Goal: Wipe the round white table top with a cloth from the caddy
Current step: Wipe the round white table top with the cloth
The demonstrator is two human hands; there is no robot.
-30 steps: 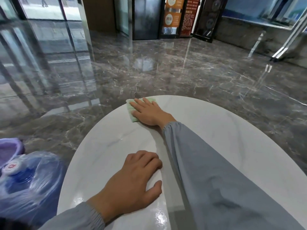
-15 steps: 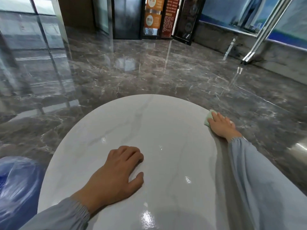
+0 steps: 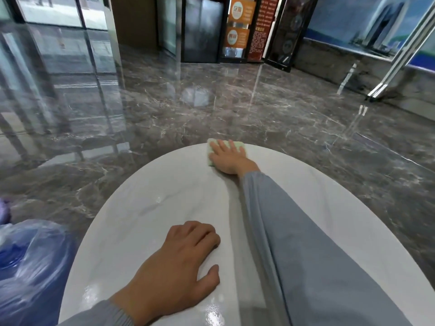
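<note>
The round white table top [image 3: 150, 222] with faint grey veins fills the lower middle of the view. My right hand [image 3: 229, 158] lies flat at the table's far edge, pressing down a pale green cloth [image 3: 239, 145] whose edges show around the fingers. The right arm in a grey-blue sleeve stretches across the table. Near the front edge my left hand [image 3: 179, 267] rests on the table with fingers curled and holds nothing. The caddy is not clearly in view.
A blue translucent plastic bag [image 3: 30, 262] sits on the floor at the left, beside the table, with a purple object [image 3: 4, 210] just behind it. Glossy dark marble floor [image 3: 211, 109] surrounds the table. Glass doors and display boards stand far back.
My right hand has slid the cloth from the table's right edge back to the far middle edge; a second ago it was at the far left. The left hand stays planted.
</note>
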